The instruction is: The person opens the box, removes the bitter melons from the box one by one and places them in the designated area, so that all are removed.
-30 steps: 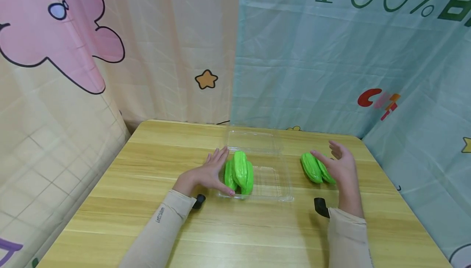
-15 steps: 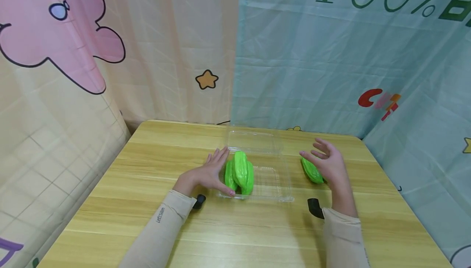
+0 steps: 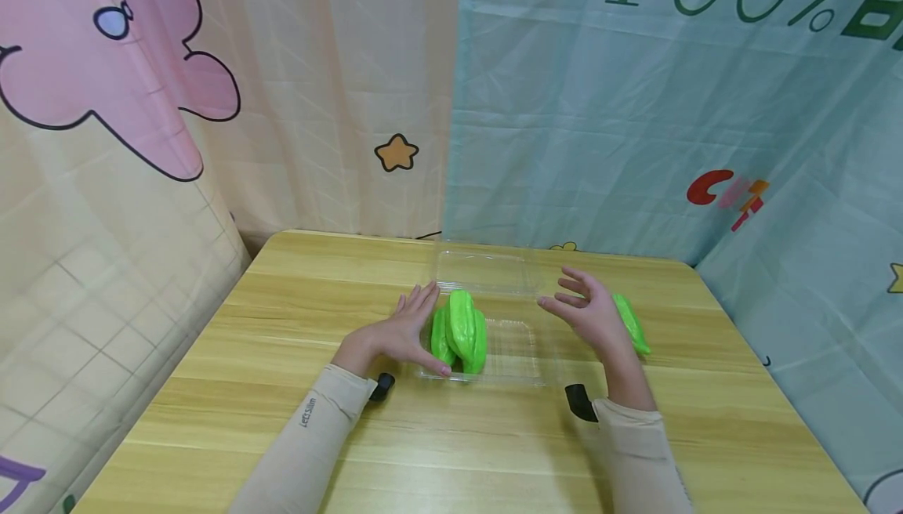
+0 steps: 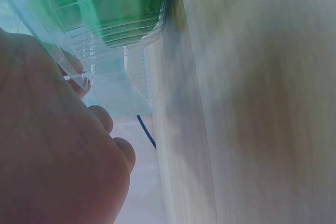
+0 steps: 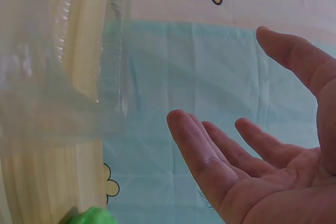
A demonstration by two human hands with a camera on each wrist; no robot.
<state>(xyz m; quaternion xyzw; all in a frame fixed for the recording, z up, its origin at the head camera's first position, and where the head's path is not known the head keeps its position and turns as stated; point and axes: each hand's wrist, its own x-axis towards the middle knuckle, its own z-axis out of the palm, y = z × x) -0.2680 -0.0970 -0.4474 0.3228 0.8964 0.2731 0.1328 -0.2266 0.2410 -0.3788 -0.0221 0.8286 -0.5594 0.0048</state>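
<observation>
A bright green, ridged fruit, like a star fruit [image 3: 460, 334], lies in the left part of a clear plastic box [image 3: 515, 353]. My left hand [image 3: 395, 334] spans the box's left side, thumb at the front rim and fingers towards the back. In the left wrist view, fingertips show at the box's edge. My right hand [image 3: 585, 312] hovers above the box's right side, fingers spread and palm empty. A second green ridged fruit [image 3: 632, 324] lies on the table to its right, partly hidden behind the hand and wrist.
The box's clear lid [image 3: 487, 265] stands open towards the back. A wooden table [image 3: 451, 451] carries everything, and printed curtains [image 3: 578, 122] hang behind its far edge. Dark wrist mounts [image 3: 581, 402] stick out from both sleeves.
My right hand has moved left, from over the loose green fruit to near the box's right side, holding nothing. The left hand and both fruits have stayed in place.
</observation>
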